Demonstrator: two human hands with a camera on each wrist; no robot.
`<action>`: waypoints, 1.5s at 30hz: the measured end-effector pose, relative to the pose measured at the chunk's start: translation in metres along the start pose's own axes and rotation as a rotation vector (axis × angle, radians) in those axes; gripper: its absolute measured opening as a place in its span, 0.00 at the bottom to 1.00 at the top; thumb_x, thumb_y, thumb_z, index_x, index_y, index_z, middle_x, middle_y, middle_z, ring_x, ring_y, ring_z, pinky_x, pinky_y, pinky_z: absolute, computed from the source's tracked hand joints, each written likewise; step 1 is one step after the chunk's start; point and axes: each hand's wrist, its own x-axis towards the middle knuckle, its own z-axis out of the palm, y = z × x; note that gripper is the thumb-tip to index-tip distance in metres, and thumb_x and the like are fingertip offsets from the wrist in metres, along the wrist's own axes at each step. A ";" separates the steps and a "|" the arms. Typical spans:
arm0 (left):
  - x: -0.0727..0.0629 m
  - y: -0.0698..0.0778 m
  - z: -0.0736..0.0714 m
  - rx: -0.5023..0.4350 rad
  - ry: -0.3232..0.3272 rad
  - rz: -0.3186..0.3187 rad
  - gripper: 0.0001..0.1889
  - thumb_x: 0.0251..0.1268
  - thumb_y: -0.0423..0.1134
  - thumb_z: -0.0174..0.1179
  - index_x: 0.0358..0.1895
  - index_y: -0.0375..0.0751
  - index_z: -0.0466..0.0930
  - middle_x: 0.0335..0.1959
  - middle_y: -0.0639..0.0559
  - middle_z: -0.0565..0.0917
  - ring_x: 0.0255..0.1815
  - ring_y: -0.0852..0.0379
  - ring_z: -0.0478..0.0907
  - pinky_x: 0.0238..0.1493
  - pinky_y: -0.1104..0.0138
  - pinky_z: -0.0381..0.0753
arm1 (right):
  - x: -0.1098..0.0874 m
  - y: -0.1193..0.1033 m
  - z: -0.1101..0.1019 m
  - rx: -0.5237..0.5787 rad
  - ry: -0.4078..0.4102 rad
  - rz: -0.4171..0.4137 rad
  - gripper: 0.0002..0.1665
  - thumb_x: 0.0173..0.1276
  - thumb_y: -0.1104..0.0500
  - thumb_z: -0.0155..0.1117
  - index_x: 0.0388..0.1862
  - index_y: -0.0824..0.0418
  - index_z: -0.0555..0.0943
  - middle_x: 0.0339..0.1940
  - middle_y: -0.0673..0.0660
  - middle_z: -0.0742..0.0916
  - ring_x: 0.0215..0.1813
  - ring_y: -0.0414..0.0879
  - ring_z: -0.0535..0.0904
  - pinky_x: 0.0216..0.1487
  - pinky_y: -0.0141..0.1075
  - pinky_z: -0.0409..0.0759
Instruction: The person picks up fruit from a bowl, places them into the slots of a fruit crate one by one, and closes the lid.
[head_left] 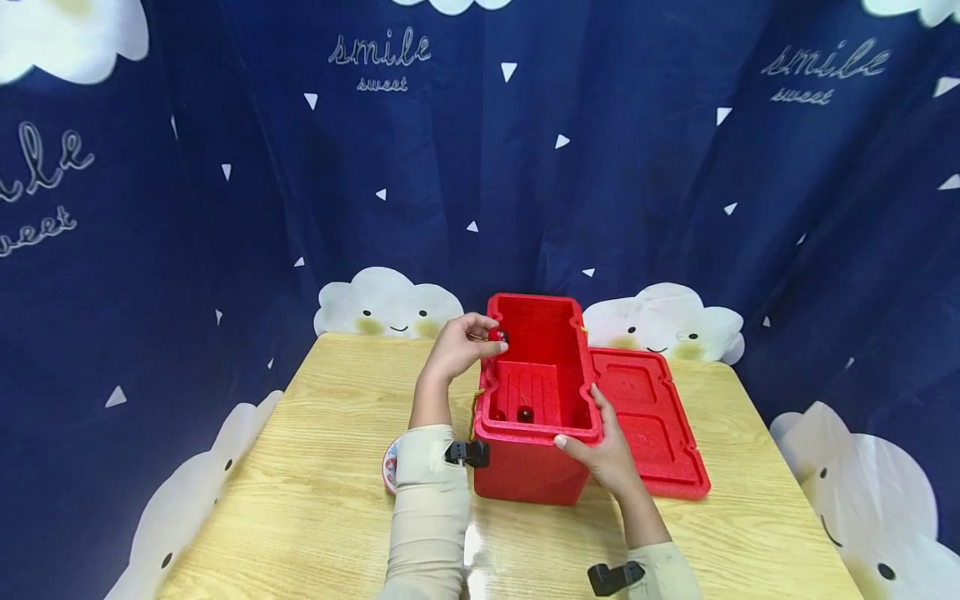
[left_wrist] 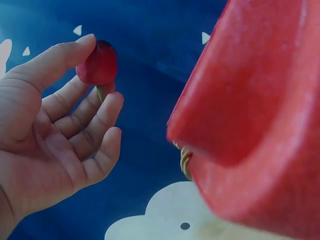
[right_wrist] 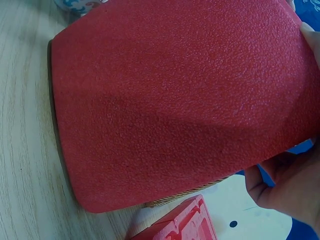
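Observation:
My left hand (head_left: 456, 350) pinches a small red cherry (left_wrist: 99, 65) between thumb and fingers, its green stem pointing down in the left wrist view. That hand is at the left rim of a red foam box (head_left: 525, 471), which stands lidless on the table. On the box floor lies a dark cherry (head_left: 525, 414); beside it a red cherry (head_left: 499, 414) is partly hidden by the near wall. With its thumb at the near rim and fingers along the right side, my right hand (head_left: 611, 457) grips the box's near right corner.
The red lid (head_left: 648, 429) lies on the wooden table (head_left: 315, 483) right of the box. A patterned bowl (head_left: 389, 467) sits to the left, mostly covered by my left sleeve. Braided rope handles (right_wrist: 192, 192) hang at the box's sides. A blue curtain (head_left: 420, 167) closes off the back.

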 end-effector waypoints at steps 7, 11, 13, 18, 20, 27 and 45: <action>0.017 0.005 0.004 0.034 -0.071 -0.010 0.19 0.49 0.37 0.69 0.46 0.37 0.79 0.37 0.45 0.77 0.40 0.52 0.72 0.36 0.65 0.74 | -0.002 -0.011 -0.001 0.025 -0.009 0.036 0.57 0.53 0.62 0.72 0.74 0.52 0.46 0.69 0.59 0.62 0.64 0.57 0.62 0.48 0.36 0.75; 0.028 0.008 0.006 0.035 -0.108 -0.027 0.20 0.48 0.37 0.69 0.48 0.37 0.79 0.38 0.44 0.77 0.40 0.51 0.71 0.37 0.62 0.75 | -0.008 -0.027 0.001 0.015 -0.017 0.046 0.57 0.54 0.63 0.71 0.74 0.57 0.46 0.68 0.63 0.62 0.64 0.59 0.62 0.49 0.39 0.74; 0.032 0.009 0.007 0.035 -0.124 -0.032 0.21 0.48 0.37 0.69 0.48 0.37 0.79 0.38 0.44 0.77 0.40 0.51 0.71 0.38 0.60 0.76 | -0.010 -0.034 0.002 0.002 -0.017 0.048 0.56 0.54 0.63 0.70 0.74 0.59 0.46 0.68 0.63 0.62 0.64 0.60 0.62 0.49 0.41 0.74; 0.039 0.009 0.011 0.006 -0.166 -0.073 0.20 0.48 0.36 0.69 0.48 0.38 0.80 0.37 0.46 0.78 0.38 0.52 0.72 0.41 0.54 0.76 | -0.011 -0.035 0.003 -0.007 -0.018 0.052 0.57 0.53 0.62 0.71 0.74 0.58 0.46 0.69 0.63 0.61 0.64 0.60 0.61 0.51 0.45 0.74; 0.043 0.007 0.012 -0.007 -0.201 -0.117 0.19 0.48 0.37 0.70 0.47 0.40 0.80 0.38 0.48 0.79 0.39 0.52 0.73 0.41 0.55 0.76 | -0.011 -0.035 0.003 -0.008 -0.021 0.054 0.57 0.53 0.62 0.71 0.74 0.58 0.46 0.69 0.62 0.61 0.64 0.60 0.61 0.51 0.45 0.74; 0.056 0.000 0.017 -0.020 -0.365 -0.195 0.19 0.50 0.36 0.69 0.49 0.41 0.80 0.42 0.51 0.82 0.45 0.52 0.74 0.40 0.64 0.77 | -0.011 -0.035 0.001 -0.013 -0.015 0.053 0.57 0.53 0.62 0.71 0.74 0.58 0.45 0.68 0.63 0.62 0.64 0.60 0.62 0.50 0.44 0.74; 0.065 0.006 0.043 0.104 -0.494 -0.224 0.19 0.42 0.31 0.72 0.43 0.40 0.82 0.35 0.49 0.82 0.36 0.55 0.75 0.38 0.63 0.77 | -0.009 -0.034 0.002 0.006 -0.017 0.059 0.56 0.53 0.63 0.71 0.74 0.57 0.46 0.68 0.63 0.62 0.63 0.60 0.63 0.49 0.39 0.75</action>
